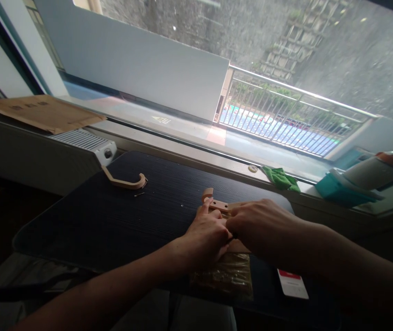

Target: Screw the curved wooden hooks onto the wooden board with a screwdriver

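Light wooden hook piece (pixel 220 205), two dark holes in its flat face, curled end up, at the right-hand half of the table (pixel 89 220), nearer the far edge than the left corner. Left hand (pixel 210 232) grasping it, index finger laid up against the curled end. Right hand (pixel 255 220) fingers curled in at the other end, right beside the left hand; contents hidden, cannot tell if it grips the wood or something else. Under the hands, by the near edge: clear plastic packet (pixel 231 276), contents unclear. Red-and-white card (pixel 293 284) right of packet, toward the near right corner. Second wooden hook (pixel 127 183) lies near the far left corner, small metal pieces (pixel 140 194) just beside its curl. Beyond the far edge, sill holds tape roll (pixel 252 168), crumpled green cloth (pixel 281 178), teal container (pixel 344 189). Past the far left corner: white radiator (pixel 91 141), brown envelope (pixel 44 112) on top. Railing (pixel 279 110) outside the window.
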`<state>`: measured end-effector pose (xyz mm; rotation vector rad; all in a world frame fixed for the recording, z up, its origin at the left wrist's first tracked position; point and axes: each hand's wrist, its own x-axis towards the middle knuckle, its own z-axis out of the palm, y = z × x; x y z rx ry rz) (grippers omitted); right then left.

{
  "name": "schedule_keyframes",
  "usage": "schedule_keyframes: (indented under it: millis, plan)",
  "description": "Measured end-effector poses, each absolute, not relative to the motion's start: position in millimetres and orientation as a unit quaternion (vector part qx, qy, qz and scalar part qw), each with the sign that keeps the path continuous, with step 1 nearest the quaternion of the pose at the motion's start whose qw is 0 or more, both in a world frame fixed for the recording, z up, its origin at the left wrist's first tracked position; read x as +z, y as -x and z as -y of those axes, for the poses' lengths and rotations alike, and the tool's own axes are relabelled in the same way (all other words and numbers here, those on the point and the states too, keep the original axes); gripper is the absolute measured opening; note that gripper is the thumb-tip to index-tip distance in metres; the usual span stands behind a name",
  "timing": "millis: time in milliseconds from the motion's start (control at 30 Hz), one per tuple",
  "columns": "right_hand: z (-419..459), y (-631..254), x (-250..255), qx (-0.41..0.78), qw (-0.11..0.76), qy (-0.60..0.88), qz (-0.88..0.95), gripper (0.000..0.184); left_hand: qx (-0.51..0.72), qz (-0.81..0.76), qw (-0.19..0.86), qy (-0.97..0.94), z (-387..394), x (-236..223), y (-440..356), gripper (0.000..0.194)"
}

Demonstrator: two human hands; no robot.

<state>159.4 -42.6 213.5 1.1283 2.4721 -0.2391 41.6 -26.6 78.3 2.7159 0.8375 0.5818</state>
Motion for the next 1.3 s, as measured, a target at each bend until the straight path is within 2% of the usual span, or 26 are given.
schedule_keyframes:
  millis: [167, 233, 300, 433, 633, 900, 1033, 1200, 1300]
  plan:
    - [41.3, -177.7, 200.2, -0.090, 0.162, -0.456, -0.870, 0.020, 0.198, -0.278, 0.131, -0.931, 26.0, 76.8, -41.2, 0.010]
    - [42.6, -181.6, 198.7, -0.074, 0.163, -0.489, -0.854, 0.028, 0.194, -0.278, 0.130, -0.932, 25.9, 76.7, -41.1, 0.011]
    - [44.5, -180.1, 201.9, -0.060, 0.173, -0.499, -0.847, 0.026, 0.189, -0.278, 0.127, -0.933, 26.0, 77.5, -41.2, 0.010]
    - [47.5, -167.6, 214.9, -0.067, 0.203, -0.452, -0.866, 0.012, 0.190, -0.278, 0.123, -0.934, 26.4, 79.8, -41.5, 0.012]
    - [43.9, -162.6, 215.6, -0.076, 0.209, -0.417, -0.881, 0.019, 0.199, -0.279, 0.121, -0.932, 26.2, 78.4, -41.8, 0.010]
    - [43.6, -174.3, 205.5, -0.053, 0.184, -0.479, -0.857, 0.026, 0.202, -0.273, 0.134, -0.931, 26.1, 77.3, -40.8, 0.008]
    - [48.5, -169.8, 212.9, -0.067, 0.171, -0.451, -0.874, 0.016, 0.205, -0.274, 0.134, -0.930, 25.9, 78.2, -40.7, 0.008]
    - [52.8, -161.4, 213.9, -0.089, 0.189, -0.417, -0.884, 0.021, 0.214, -0.278, 0.129, -0.927, 26.0, 75.3, -41.0, 0.006]
    - [50.0, -164.3, 207.3, -0.105, 0.155, -0.407, -0.894, 0.020, 0.218, -0.281, 0.128, -0.926, 26.4, 75.0, -41.2, 0.008]
